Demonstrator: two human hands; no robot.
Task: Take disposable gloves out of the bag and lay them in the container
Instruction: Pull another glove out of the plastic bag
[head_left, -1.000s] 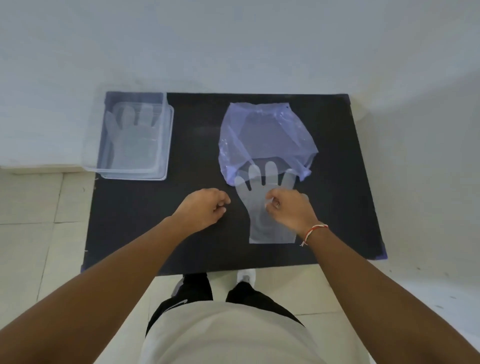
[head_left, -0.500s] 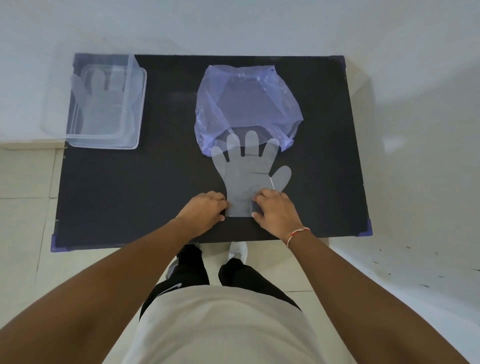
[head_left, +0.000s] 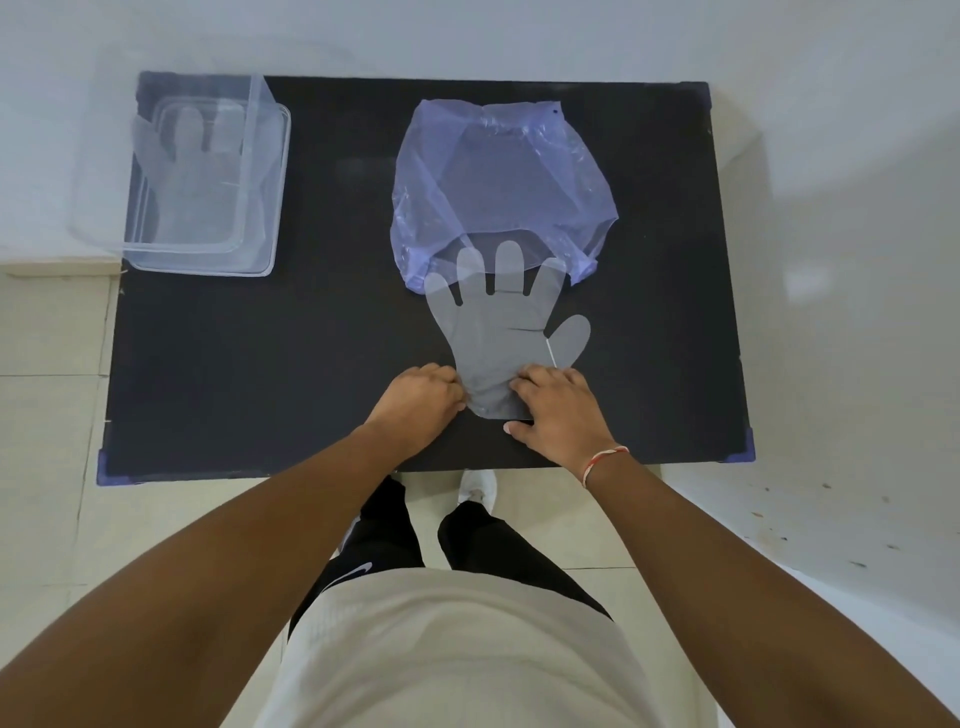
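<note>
A clear disposable glove lies flat on the black table, fingers pointing away and overlapping the mouth of a purple plastic bag. My left hand pinches the left side of the glove's cuff. My right hand grips the right side of the cuff, fingers pressed on it. A clear plastic container stands at the table's far left corner with another clear glove lying inside.
The table's near edge runs just below my hands, with tiled floor beneath. A white wall backs the table. The container overhangs the table's left edge slightly.
Both hands slid toward me to the glove's cuff and closed on its two sides. The glove has come further out of the bag, its thumb now showing.
</note>
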